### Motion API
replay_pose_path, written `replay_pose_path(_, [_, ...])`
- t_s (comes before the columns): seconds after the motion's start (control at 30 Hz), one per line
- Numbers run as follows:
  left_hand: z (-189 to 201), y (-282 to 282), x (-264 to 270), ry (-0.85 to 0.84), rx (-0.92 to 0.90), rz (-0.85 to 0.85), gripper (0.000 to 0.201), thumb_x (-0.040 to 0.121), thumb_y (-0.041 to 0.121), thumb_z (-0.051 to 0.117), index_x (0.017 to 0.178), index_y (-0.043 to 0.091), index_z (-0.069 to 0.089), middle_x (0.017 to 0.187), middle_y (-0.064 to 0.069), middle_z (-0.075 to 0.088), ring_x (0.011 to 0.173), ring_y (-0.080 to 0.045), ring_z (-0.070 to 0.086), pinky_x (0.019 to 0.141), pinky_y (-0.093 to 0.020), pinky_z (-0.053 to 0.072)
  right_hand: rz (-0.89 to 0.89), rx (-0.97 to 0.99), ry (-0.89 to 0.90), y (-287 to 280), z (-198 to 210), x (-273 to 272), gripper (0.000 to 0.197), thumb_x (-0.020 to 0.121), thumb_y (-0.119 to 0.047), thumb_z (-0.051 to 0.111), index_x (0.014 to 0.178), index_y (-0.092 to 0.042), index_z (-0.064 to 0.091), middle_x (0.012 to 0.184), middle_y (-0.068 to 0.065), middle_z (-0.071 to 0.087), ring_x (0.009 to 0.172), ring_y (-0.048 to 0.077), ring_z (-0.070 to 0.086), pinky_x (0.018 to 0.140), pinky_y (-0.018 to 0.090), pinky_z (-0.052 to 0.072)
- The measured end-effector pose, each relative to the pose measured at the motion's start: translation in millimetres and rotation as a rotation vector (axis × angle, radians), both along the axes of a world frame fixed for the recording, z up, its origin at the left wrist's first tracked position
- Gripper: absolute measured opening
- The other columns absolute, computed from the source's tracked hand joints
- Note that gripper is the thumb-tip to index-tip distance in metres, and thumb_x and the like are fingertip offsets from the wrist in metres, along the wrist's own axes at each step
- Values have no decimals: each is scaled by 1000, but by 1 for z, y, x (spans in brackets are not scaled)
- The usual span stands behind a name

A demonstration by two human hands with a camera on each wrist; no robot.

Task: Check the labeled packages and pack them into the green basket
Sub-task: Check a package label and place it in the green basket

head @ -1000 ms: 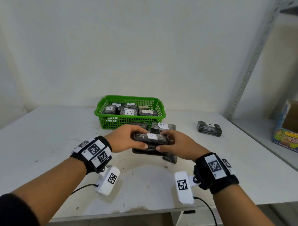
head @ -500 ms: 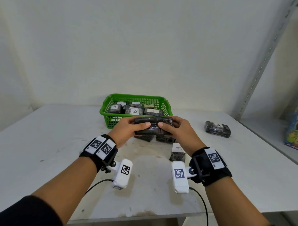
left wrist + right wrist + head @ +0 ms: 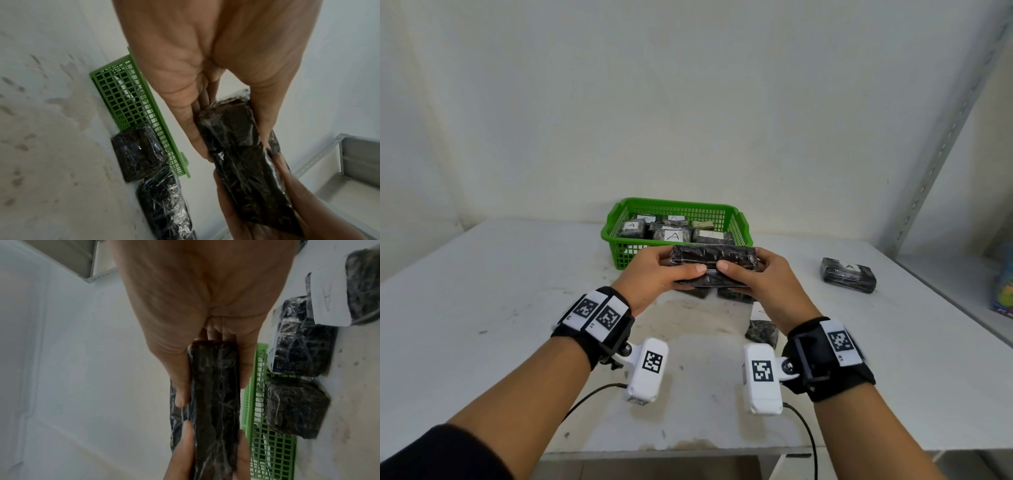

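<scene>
Both hands hold one dark plastic-wrapped package [image 3: 714,262] above the table, just in front of the green basket [image 3: 613,236]. My left hand [image 3: 664,275] grips its left end and my right hand [image 3: 753,277] grips its right end, thumbs on the near side. Its label is not visible. The same package [image 3: 236,146] fills the left wrist view, and the package [image 3: 216,394] runs down the right wrist view between thumb and fingers. The basket holds several packages with white "A" labels [image 3: 673,235]. Two dark packages [image 3: 732,294] lie under my hands.
A labeled package [image 3: 848,279] lies alone on the table at the right. Another labeled package [image 3: 762,327] lies near my right wrist. A metal shelf upright [image 3: 941,137] and a shelf with a colourful box [image 3: 1003,291] stand at the right. A white wall is behind.
Both hands lifted the package off the pile and raised it toward the basket, turning it so its white label no longer faces up. The package near my right wrist came into view.
</scene>
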State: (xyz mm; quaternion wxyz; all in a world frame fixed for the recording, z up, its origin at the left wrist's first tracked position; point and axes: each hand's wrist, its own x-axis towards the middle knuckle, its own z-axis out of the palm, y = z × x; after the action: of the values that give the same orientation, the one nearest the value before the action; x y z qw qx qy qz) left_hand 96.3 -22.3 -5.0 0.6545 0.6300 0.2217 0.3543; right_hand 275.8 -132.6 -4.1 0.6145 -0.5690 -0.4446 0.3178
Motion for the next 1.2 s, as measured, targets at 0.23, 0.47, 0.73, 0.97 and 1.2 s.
replay_pose_path(0.23, [5,-1,-3,-17,-60,-58,48,77,7,74,121,-8,61,118,-21,69,108,-34,68,90,-41,57,51,-33,56,-7,1,11,42,86,-7,81,124,-4,66,112,13,79,104,28,76,93,36,62])
replay_pose_path(0.47, [4,-6,1,15,-33,-52,51,71,14,82,117,-4,66,114,-19,71,108,-34,68,95,-45,54,30,-53,-12,-3,6,4,42,75,-20,91,114,-12,75,105,6,81,97,22,78,88,35,62])
replay_pose_path(0.73, [6,-1,2,68,-55,-22,34,80,1,74,113,-4,67,110,-18,73,105,-32,70,91,-40,57,22,-84,-24,4,7,4,49,73,-20,93,117,-7,75,106,9,80,98,25,78,92,41,62])
replay_pose_path(0.97, [6,0,2,37,-150,-70,40,84,2,69,121,-12,60,117,-22,68,98,-26,70,85,-33,60,61,-107,93,-2,10,15,47,83,-11,85,124,2,65,113,17,77,103,31,77,92,41,62])
replay_pose_path(1.2, [6,-3,4,64,-103,-68,36,84,0,70,118,-8,63,115,-20,70,103,-29,70,81,-32,60,64,-121,82,-2,12,9,50,77,-14,89,122,-3,68,113,14,78,101,29,77,89,40,63])
